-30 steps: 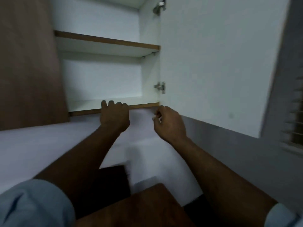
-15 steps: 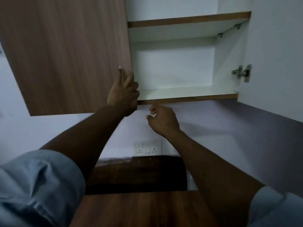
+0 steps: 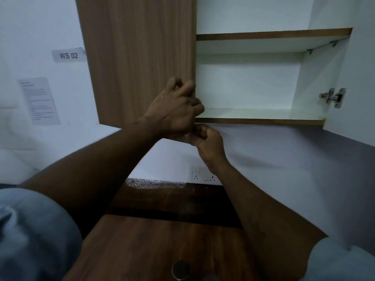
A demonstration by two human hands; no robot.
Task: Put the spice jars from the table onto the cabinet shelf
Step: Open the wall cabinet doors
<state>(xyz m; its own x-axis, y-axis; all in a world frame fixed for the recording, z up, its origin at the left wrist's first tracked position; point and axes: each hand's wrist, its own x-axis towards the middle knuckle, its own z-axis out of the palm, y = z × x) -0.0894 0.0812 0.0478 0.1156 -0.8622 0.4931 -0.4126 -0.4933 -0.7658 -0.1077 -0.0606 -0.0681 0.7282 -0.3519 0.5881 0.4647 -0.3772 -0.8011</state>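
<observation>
The wall cabinet stands open on its right side, showing a bare white lower shelf point(image 3: 259, 114) and an upper shelf point(image 3: 274, 35) with nothing on them. My left hand point(image 3: 174, 114) is raised to the right edge of the wooden left door point(image 3: 138, 57), its fingers curled at that edge. My right hand point(image 3: 209, 142) hovers just below it with curled fingers, touching the left hand and holding nothing I can see. On the brown table point(image 3: 152, 240), at the bottom edge of the view, sits a dark round lid point(image 3: 180, 269), perhaps a spice jar's top.
The white right door point(image 3: 357, 78) hangs open, its hinge point(image 3: 332, 96) on the inside wall. A wall socket point(image 3: 203, 175) sits under the cabinet. A "WS 02" label point(image 3: 68, 55) and a printed sheet point(image 3: 39, 100) are on the wall at left.
The view has swung left and down. My left hand went from the lower shelf's front edge to the left door's edge, and its fingers curled. My right hand stayed below, fingers curled.
</observation>
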